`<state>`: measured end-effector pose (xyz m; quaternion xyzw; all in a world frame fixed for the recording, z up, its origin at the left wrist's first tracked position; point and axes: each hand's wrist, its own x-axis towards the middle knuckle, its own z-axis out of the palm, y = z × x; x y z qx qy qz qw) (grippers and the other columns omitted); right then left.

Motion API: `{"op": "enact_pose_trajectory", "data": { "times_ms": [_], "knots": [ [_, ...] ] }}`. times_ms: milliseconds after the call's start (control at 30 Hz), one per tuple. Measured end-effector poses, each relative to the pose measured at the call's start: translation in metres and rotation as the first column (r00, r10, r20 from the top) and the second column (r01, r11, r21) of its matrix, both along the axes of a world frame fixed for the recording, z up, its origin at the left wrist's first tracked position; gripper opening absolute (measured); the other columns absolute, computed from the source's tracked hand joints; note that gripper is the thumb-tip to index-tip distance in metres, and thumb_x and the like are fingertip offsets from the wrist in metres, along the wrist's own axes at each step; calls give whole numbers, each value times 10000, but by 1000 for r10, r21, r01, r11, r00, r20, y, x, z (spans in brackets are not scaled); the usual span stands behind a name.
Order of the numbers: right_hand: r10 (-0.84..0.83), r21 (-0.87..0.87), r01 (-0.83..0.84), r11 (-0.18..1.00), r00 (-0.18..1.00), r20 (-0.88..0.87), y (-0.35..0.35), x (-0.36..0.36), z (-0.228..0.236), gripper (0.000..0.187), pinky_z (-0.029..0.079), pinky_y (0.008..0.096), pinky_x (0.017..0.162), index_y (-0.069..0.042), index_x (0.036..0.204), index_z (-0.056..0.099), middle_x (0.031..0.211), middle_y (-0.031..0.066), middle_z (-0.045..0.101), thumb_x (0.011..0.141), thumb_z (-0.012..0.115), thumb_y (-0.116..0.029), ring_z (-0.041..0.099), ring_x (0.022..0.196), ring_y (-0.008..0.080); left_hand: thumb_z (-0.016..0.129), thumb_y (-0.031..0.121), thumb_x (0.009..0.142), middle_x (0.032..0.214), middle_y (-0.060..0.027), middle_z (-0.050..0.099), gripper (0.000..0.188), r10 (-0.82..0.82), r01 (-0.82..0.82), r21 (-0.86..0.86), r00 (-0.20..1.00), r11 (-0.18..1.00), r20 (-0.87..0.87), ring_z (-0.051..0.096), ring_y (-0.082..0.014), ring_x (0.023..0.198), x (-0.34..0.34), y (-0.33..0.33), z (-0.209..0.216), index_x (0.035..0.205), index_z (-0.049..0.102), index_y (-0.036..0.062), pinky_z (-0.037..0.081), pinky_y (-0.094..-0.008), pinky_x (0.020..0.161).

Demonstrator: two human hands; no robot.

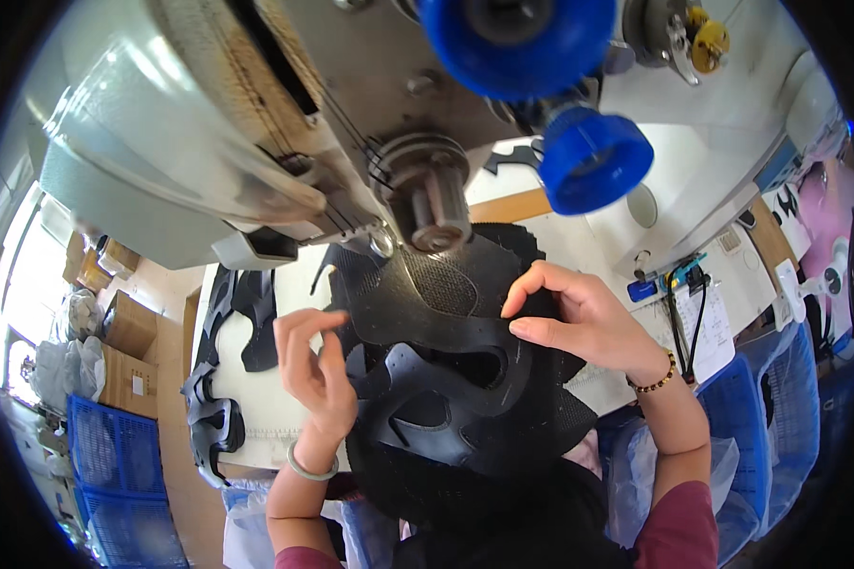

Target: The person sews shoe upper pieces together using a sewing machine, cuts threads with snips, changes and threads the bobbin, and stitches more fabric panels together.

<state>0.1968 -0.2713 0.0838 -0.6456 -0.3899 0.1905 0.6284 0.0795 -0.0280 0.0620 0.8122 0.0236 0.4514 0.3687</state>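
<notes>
Under the head of a sewing machine (436, 213) lies a black mesh piece (446, 284), with smooth cut-out overlays like those of a shoe upper. A loose-looking dark grey cut-out piece (413, 379) with curved openings lies over its near part. My left hand (315, 370) hovers at the left edge of these pieces, fingers loosely bent and apart, holding nothing visible. Over the right side, my right hand (584, 318) has thumb and forefinger tips brought together in a pinch. Anything between those tips is too small to make out. The machine head hides the far part of the mesh.
More black cut pieces (256, 327) lie on the white table (285, 398) at left. Blue thread holders (593, 161) hang above at right. Blue crates (114, 450) and cardboard boxes (128, 379) stand at far left; a blue basket (792, 417) is at right. Dark cables (693, 322) cross the table.
</notes>
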Motion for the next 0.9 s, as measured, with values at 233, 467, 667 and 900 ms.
{"op": "enact_pose_trajectory", "data": {
  "times_ms": [233, 467, 667, 900],
  "knots": [
    [-28, -24, 32, 999, 987, 160, -1, 3, -6, 178, 393, 240, 696, -78, 923, 586, 880, 0, 541, 774, 670, -128, 497, 795, 112, 624, 187, 826, 927, -132, 634, 222, -341, 499, 271, 815, 823, -468, 560, -293, 933, 6, -60, 24, 961, 657, 15, 396, -373, 809],
    [-44, -129, 85, 988, 956, 291, -5, -2, 0, 168, 357, 239, 709, -73, 888, 609, 828, 1, 511, 749, 704, -81, 471, 786, 115, 592, 118, 867, 821, -134, 634, 173, -579, 464, -358, 541, 810, -609, 570, -229, 752, 9, -68, 16, 950, 634, -29, 418, -318, 773],
    [-39, -131, 76, 988, 963, 266, -5, -1, -1, 166, 358, 248, 708, -76, 879, 610, 822, 7, 515, 749, 708, -105, 469, 777, 127, 592, 116, 874, 749, -101, 634, 182, -607, 376, -476, 506, 795, -614, 528, -117, 656, 9, -73, 21, 934, 636, -50, 437, -258, 653],
    [-113, 229, 112, 967, 994, -8, 7, 2, -19, 293, 424, 249, 778, -14, 1010, 596, 925, 5, 558, 780, 711, -153, 508, 938, 95, 602, 117, 868, 667, -72, 613, 177, -558, 442, -342, 622, 829, -550, 501, -77, 593, 13, -76, 15, 901, 638, -53, 425, -242, 572]
  ]
}}
